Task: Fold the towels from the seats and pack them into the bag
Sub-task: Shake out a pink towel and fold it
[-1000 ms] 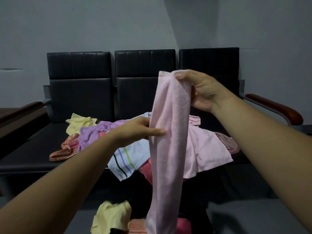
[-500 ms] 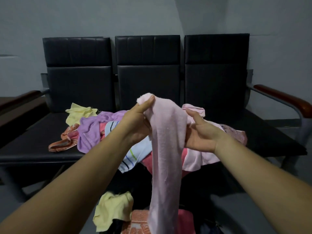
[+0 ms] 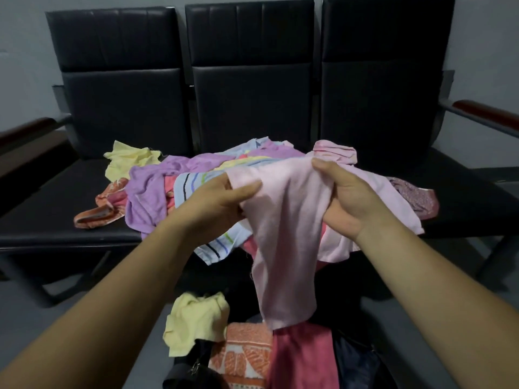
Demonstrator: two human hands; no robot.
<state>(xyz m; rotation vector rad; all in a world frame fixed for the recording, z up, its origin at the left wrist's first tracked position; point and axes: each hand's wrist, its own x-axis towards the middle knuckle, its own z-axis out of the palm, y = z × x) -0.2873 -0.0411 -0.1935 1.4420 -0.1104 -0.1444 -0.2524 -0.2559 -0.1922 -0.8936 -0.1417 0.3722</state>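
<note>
Pink towel, one, pinched by left hand, right hand.

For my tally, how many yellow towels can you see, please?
2. The far yellow towel lies on the left seat; the near yellow towel hangs at the bag. The pile may hide others.

Three black seats stand in a row, with two wooden armrests. One pale pink towel is held up. The heap on the seats holds perhaps seven, overlap blurring the count. One dark bag carries three towels.
</note>
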